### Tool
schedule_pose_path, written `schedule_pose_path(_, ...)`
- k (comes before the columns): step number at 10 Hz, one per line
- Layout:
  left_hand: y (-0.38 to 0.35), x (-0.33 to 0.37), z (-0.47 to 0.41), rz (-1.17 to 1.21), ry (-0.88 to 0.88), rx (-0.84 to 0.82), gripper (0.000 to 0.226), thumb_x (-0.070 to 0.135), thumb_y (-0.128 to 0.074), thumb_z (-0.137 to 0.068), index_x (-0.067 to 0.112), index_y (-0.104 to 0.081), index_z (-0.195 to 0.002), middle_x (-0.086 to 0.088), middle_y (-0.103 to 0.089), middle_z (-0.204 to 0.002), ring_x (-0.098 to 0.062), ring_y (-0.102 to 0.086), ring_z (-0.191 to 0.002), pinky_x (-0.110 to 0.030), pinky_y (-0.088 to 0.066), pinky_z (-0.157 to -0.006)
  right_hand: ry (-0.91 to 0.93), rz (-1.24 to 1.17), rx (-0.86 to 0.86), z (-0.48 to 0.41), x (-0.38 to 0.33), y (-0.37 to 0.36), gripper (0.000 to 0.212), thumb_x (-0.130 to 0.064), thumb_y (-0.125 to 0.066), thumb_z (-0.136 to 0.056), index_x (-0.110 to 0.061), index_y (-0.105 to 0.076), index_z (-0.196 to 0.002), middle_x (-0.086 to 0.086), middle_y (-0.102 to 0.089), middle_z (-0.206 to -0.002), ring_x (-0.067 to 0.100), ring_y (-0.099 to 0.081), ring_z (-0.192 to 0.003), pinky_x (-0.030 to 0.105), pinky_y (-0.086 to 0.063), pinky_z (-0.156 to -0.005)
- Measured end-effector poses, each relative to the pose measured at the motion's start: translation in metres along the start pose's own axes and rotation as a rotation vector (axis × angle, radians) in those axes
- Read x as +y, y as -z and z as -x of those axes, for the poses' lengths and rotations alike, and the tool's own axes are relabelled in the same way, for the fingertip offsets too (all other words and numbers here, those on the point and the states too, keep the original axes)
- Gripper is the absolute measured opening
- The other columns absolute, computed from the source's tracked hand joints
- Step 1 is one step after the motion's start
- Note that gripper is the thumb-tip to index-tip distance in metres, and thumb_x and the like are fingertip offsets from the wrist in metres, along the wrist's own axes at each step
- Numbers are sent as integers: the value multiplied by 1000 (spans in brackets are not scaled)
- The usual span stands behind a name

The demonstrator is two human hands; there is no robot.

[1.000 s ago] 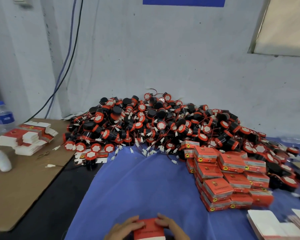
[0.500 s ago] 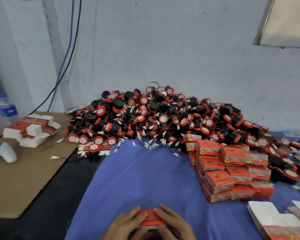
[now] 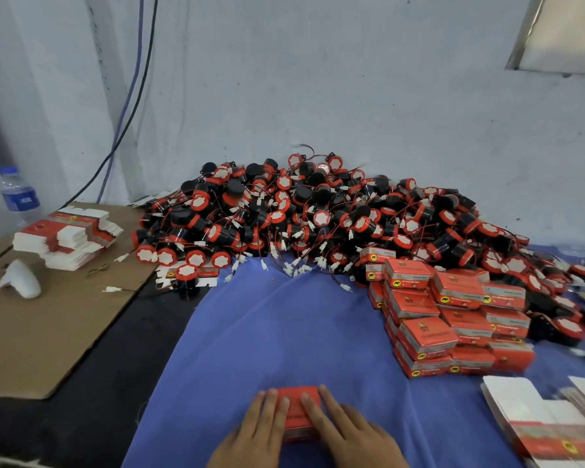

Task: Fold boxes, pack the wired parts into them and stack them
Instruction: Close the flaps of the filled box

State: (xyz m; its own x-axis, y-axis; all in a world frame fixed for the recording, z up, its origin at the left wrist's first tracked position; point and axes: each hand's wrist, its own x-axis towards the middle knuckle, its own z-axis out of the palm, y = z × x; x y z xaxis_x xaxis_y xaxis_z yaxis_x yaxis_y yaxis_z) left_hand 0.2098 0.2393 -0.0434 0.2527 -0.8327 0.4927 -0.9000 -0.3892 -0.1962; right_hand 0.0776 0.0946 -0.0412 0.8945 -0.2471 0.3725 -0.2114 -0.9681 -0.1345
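Head camera looks down at a table [image 3: 92, 410] covered with a blue cloth [image 3: 284, 332]. A small red cardboard box [image 3: 298, 412] lies on the cloth at the near edge, right in front of the person. Both hands rest on top of it. The left hand [image 3: 254, 434] lies flat on the left side of the box, and the right hand [image 3: 348, 430] lies flat on the right side. The fingers of both hands are straight and press on the top; they curl round nothing. Well behind the box, by the wall, sits a big pile of round black and red wired parts [image 3: 318, 214]. A stack of closed red boxes [image 3: 453, 319] stands further back to the right of the hands. Near the right hand, not touching it, lie flat white and red box sheets [image 3: 537, 417]. At the left, more flat sheets [image 3: 65, 238] sit on brown cardboard [image 3: 48, 332].
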Motion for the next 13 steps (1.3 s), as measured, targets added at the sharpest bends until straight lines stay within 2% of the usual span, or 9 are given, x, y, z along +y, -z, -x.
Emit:
schedule_pose_path(1, 8, 13, -2, 153, -10, -161, 20, 31, -70, -85, 16, -83, -88, -2, -79, -94, -14, -77, -80, -16, -52, -46, -78, -17, -134, 2, -13, 4, 77, -22, -55, -69, -21, -44, -145, -9, -78, -91, 6, -68, -58, 14, -48, -44)
schedule_pose_path(2, 15, 16, -8, 437, 201, -368, 53, 43, -94, -60, 3, -81, -92, -24, -67, -124, -12, -75, -88, -18, -56, -62, -124, -109, -50, 3, -14, 4, 80, -26, -60, -93, -19, -16, -159, -7, -50, -148, 5, -62, -113, 13, -49, -87)
schedule_pose_path(3, 34, 24, -13, 872, 438, -116, 47, 40, -38, -107, 85, -29, -117, -3, -59, -142, -8, -68, -107, -16, -49, -90, -496, -539, 13, 6, -31, 7, 66, -2, -52, -96, -18, -31, -156, -14, -49, -140, 6, -58, -121, 1, -39, -89)
schedule_pose_path(4, 35, 47, -24, 1145, 668, -105, 73, 26, -63, -96, 67, -22, -141, 1, -66, -132, -15, -66, -116, -27, -50, -100, -564, -691, 275, 5, -24, 33, 75, 13, -53, -83, -50, -61, -122, -17, -62, -128, 1, -64, -110, 6, -44, -88)
schedule_pose_path(5, 36, 73, -68, 1145, 661, 73, 59, 13, -69, -90, 39, -47, -139, 31, -67, -109, 4, -68, -99, -2, -46, -81, -511, -510, 421, -1, 11, 61, 73, 19, -56, -80, -26, -51, -137, -8, -50, -142, 14, -55, -128, 25, -46, -101)
schedule_pose_path(6, 49, 92, -124, 1242, 523, 61, 42, 11, -61, -96, 43, -54, -123, 35, -64, -110, 13, -61, -104, -5, -46, -84, -574, -412, 393, -9, 46, 90, 69, 5, -55, -92, -24, -35, -152, -9, -33, -145, 4, -41, -122, 12, -35, -93)
schedule_pose_path(9, -12, 116, -252, 1161, 421, -205, 46, 16, -57, -91, 32, -59, -134, 20, -68, -100, 17, -57, -74, 1, -41, -62, -640, -138, 273, -66, 149, 104, 58, -15, -56, -95, -10, -36, -149, 3, -31, -135, 18, -47, -114, 26, -42, -103)
schedule_pose_path(11, -41, 115, -252, 1157, 316, -421, 63, 20, -56, -98, 31, -31, -155, 6, -67, -127, -14, -63, -114, -26, -50, -96, -597, 158, 71, -62, 164, 84, 67, -23, -46, -94, -16, -23, -157, 1, -27, -159, 26, -21, -145, 34, -17, -122)
schedule_pose_path(13, 19, 165, -220, 1153, 178, 347, 28, 2, -61, -89, 24, -65, -105, 16, -61, -102, -3, -61, -96, -17, -49, -83, -780, -261, 616, -12, 179, 125, 56, 7, -52, -82, -16, -59, -132, 3, -55, -132, 23, -53, -121, 32, -44, -99)
